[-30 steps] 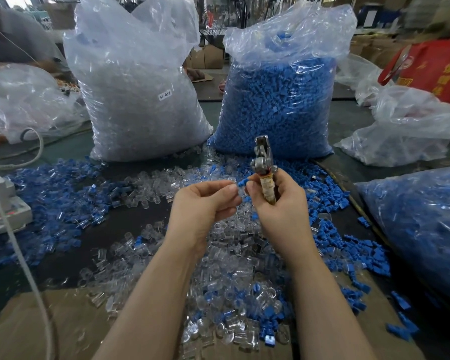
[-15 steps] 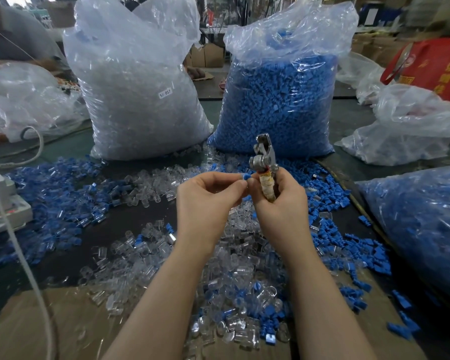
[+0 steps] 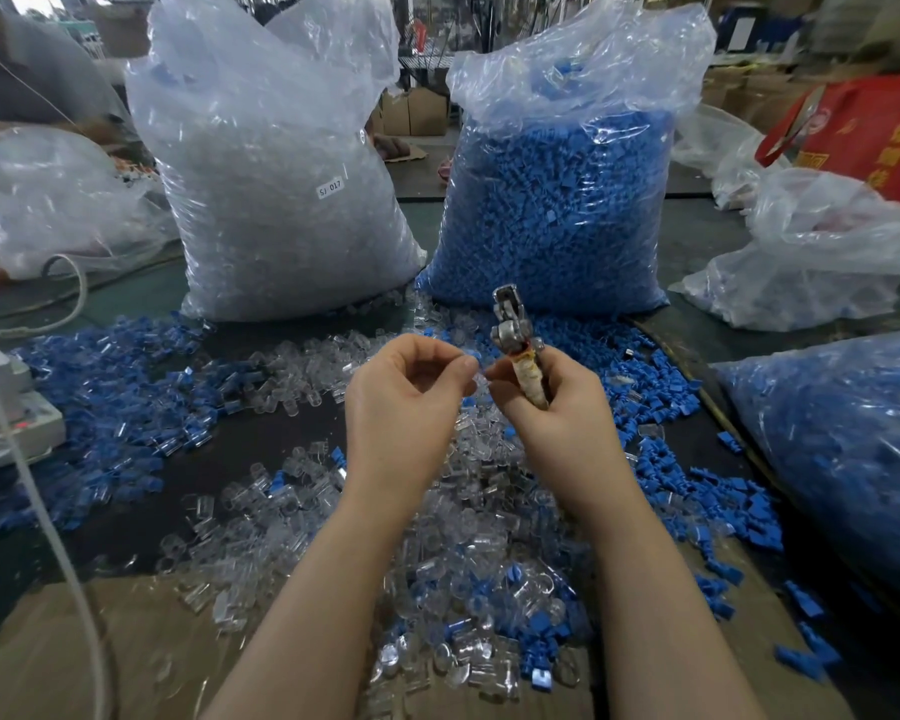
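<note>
Left hand (image 3: 406,402): thumb and forefinger pinch a small part (image 3: 479,372) held above the table; part mostly hidden, colour unclear.
Right hand (image 3: 557,407): fingers wrapped round upright metal tool (image 3: 513,330); handle largely covered.
Behind: clear-parts bag (image 3: 276,189), blue-parts bag (image 3: 557,200).

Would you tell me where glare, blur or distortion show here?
Head view: glare streaks the clear plastic sack of transparent pieces and the clear sack of blue pieces; lens distortion bows the edges; the background is soft; the left hand, right hand and taped metal tool are sharp; the small plastic piece the left pinches is indistinct.
</note>
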Tool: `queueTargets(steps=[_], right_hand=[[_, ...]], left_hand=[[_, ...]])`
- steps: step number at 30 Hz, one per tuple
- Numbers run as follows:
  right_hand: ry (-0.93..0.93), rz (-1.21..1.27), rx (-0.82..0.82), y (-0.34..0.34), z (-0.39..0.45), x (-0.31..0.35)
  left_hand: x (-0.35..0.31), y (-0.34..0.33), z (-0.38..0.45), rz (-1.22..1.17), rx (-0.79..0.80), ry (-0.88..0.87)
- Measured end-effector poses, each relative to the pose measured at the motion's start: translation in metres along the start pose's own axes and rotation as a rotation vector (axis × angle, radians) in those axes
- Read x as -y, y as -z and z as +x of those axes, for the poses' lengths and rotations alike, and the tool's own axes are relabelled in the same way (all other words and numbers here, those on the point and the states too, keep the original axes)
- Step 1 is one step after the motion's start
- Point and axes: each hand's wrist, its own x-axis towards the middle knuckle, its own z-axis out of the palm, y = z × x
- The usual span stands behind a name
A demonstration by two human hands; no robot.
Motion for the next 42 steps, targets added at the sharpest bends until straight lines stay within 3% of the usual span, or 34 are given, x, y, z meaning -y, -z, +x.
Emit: queueTargets(steps=[17, 35, 39, 42], right_hand=[[-0.029, -0.206, 0.198, 0.011, -0.003, 0.003], [0.011, -0.298, 0.105, 0.004, -0.003, -0.003], [0.023, -0.333, 0.093, 0.004, -0.004, -0.002], [0.021, -0.361, 0.028, 0.006, -0.003, -0.003]], left_hand=[[-0.001, 0.006, 0.001, -0.088, 0.054, -0.159], [-0.004, 0.009, 0.002, -0.165, 0.093, -0.116], [-0.004, 0.017, 0.007, -0.164, 0.093, -0.023], [0.003, 0.040, 0.017, -0.037, 0.022, 0.051]])
